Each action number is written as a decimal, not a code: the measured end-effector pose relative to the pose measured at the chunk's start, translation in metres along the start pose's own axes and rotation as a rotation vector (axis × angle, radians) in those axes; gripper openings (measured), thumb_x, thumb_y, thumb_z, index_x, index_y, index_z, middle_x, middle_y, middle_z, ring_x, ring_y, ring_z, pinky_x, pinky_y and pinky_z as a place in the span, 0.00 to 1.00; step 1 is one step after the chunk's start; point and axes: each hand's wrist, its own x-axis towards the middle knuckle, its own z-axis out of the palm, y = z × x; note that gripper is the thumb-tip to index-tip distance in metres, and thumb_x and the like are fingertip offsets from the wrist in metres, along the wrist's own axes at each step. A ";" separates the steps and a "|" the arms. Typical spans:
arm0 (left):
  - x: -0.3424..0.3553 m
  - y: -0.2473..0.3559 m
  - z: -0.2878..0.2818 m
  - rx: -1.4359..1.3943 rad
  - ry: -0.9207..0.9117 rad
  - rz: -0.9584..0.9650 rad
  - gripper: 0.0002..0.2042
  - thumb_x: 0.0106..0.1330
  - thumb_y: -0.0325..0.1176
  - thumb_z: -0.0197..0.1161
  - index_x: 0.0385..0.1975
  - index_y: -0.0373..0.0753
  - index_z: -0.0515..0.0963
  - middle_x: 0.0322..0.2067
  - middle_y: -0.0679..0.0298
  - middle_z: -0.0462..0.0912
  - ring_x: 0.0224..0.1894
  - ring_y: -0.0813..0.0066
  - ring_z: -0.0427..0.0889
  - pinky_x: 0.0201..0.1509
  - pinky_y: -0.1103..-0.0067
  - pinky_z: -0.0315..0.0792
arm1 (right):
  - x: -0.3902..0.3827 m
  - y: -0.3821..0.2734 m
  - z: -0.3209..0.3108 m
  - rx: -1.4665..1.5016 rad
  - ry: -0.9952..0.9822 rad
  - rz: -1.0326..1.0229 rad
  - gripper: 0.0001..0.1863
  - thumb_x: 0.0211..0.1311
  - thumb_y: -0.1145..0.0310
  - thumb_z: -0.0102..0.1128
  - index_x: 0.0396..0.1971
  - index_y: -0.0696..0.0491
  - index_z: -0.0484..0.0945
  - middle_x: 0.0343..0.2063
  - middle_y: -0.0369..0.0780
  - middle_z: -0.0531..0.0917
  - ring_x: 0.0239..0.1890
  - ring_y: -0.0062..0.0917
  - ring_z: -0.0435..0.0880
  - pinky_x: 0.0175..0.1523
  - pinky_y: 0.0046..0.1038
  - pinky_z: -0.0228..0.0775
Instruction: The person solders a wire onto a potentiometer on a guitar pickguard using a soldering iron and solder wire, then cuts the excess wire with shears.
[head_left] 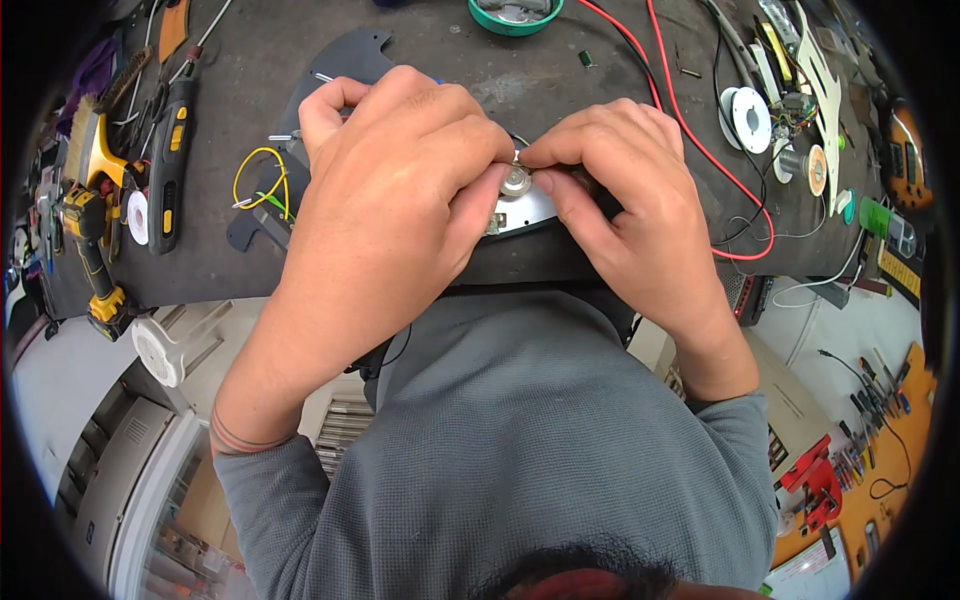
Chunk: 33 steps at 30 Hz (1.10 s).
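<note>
Dark bench [250,60] — green bowl [513,29], red cable [681,120].

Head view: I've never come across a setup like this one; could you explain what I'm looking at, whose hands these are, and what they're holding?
There is no robot here. The picture comes from a wide fisheye camera on a person's head, looking down, so straight edges bend near the rim. The grey shirt is the wearer's.

The left hand and right hand are bare. Their fingertips meet at a small round metal part by a silvery plate; whether they grip it or only touch it is hard to tell.

On the dark table, a green bowl sits beyond the hands, a brush lies far left, and a white spool is to the right.
</note>
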 end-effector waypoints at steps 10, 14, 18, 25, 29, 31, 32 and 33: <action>-0.001 -0.003 -0.002 0.076 -0.018 0.093 0.08 0.64 0.25 0.78 0.40 0.44 0.88 0.41 0.73 0.89 0.49 0.70 0.86 0.65 0.61 0.64 | 0.001 0.001 -0.003 0.001 -0.031 0.011 0.09 0.62 0.81 0.76 0.40 0.54 0.87 0.39 0.34 0.88 0.43 0.31 0.84 0.60 0.36 0.70; -0.002 -0.001 -0.004 0.155 -0.077 0.152 0.09 0.63 0.25 0.78 0.40 0.45 0.88 0.41 0.74 0.89 0.50 0.71 0.86 0.66 0.60 0.64 | 0.003 0.001 -0.003 0.034 -0.016 0.022 0.10 0.62 0.82 0.73 0.41 0.54 0.86 0.40 0.35 0.87 0.44 0.32 0.84 0.62 0.36 0.70; -0.003 0.000 -0.003 0.156 -0.079 0.142 0.09 0.62 0.25 0.78 0.41 0.45 0.88 0.41 0.74 0.89 0.50 0.70 0.86 0.66 0.59 0.65 | 0.009 0.005 -0.006 0.023 -0.016 -0.027 0.11 0.62 0.83 0.71 0.42 0.54 0.85 0.40 0.36 0.87 0.45 0.33 0.84 0.62 0.37 0.70; -0.001 0.002 -0.001 0.051 -0.019 0.024 0.07 0.67 0.26 0.78 0.41 0.42 0.88 0.40 0.70 0.88 0.50 0.67 0.86 0.65 0.61 0.65 | 0.010 0.004 -0.009 -0.098 -0.062 -0.110 0.10 0.65 0.78 0.74 0.44 0.53 0.85 0.40 0.37 0.85 0.46 0.36 0.83 0.62 0.39 0.69; 0.000 0.001 0.000 0.062 -0.001 0.033 0.07 0.67 0.26 0.78 0.40 0.42 0.87 0.39 0.70 0.87 0.50 0.66 0.86 0.65 0.60 0.65 | 0.010 0.008 -0.011 -0.092 -0.041 -0.131 0.11 0.64 0.77 0.76 0.43 0.53 0.85 0.40 0.37 0.85 0.46 0.36 0.84 0.62 0.40 0.70; 0.000 0.002 0.000 0.056 -0.008 0.026 0.07 0.67 0.26 0.78 0.39 0.42 0.86 0.39 0.70 0.86 0.50 0.66 0.85 0.65 0.61 0.65 | 0.009 0.008 -0.013 -0.117 -0.041 -0.136 0.11 0.63 0.77 0.76 0.43 0.53 0.85 0.40 0.37 0.85 0.47 0.36 0.84 0.62 0.40 0.70; 0.000 0.002 0.000 0.057 -0.007 0.025 0.07 0.67 0.26 0.78 0.39 0.42 0.86 0.39 0.70 0.86 0.50 0.66 0.85 0.65 0.61 0.65 | 0.009 0.007 -0.014 -0.143 -0.041 -0.140 0.11 0.62 0.77 0.77 0.43 0.52 0.85 0.40 0.37 0.85 0.47 0.36 0.84 0.61 0.40 0.70; 0.000 0.002 0.001 0.061 -0.004 0.028 0.07 0.67 0.25 0.78 0.39 0.42 0.86 0.39 0.70 0.86 0.49 0.66 0.85 0.65 0.61 0.65 | 0.009 0.006 -0.014 -0.144 -0.041 -0.140 0.11 0.62 0.77 0.77 0.43 0.52 0.85 0.40 0.37 0.85 0.47 0.36 0.84 0.61 0.40 0.70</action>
